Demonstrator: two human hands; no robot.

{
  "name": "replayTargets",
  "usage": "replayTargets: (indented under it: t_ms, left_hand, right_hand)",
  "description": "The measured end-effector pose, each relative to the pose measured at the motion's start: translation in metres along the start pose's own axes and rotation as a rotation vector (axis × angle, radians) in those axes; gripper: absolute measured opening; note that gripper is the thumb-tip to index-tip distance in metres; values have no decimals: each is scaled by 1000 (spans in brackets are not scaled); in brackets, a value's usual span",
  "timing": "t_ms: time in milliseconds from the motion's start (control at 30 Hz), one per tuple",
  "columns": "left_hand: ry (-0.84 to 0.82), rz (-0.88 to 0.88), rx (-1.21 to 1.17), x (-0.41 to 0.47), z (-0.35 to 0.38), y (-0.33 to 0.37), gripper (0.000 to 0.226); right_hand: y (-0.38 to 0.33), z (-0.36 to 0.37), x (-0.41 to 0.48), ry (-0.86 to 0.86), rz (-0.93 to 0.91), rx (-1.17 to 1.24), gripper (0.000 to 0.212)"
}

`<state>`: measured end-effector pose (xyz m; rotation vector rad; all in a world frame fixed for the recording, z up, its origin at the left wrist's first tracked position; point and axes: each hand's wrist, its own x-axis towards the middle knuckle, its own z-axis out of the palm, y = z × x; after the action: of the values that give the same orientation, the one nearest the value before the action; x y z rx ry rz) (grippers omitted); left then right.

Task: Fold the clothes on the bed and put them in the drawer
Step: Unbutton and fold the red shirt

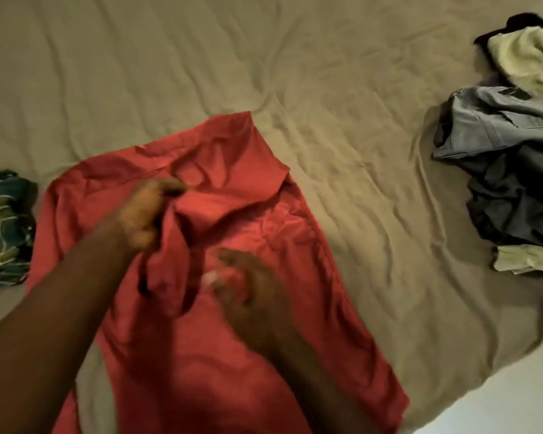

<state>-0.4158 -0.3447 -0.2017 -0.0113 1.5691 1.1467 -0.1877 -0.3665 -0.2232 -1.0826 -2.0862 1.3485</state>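
Red shirt (pixel 282 227) bunched in left hand (pixel 145 211) grip, under right hand (pixel 248 286)

A wrinkled tan bed sheet (pixel 326 89) carries everything. The spread red fabric garment (pixel 273 245) lies at centre, reaching to 6 o'clock. The crumpled green checked cloth (pixel 3 223) sits at 9 o'clock, just beside it. The heap of grey and cream clothes (pixel 508 151) lies at 3 o'clock, well apart.

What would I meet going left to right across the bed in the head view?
Green plaid garment at the left edge → red garment spread in the middle, under both hands → pile of grey and cream clothes at the right.
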Motion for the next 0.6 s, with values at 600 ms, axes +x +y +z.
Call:
replayTargets:
  t_ms: [600]
  left_hand:
    - [403,74,510,29,101,-154,79]
  right_hand:
    - [87,-111,-125,12,531,-594,48]
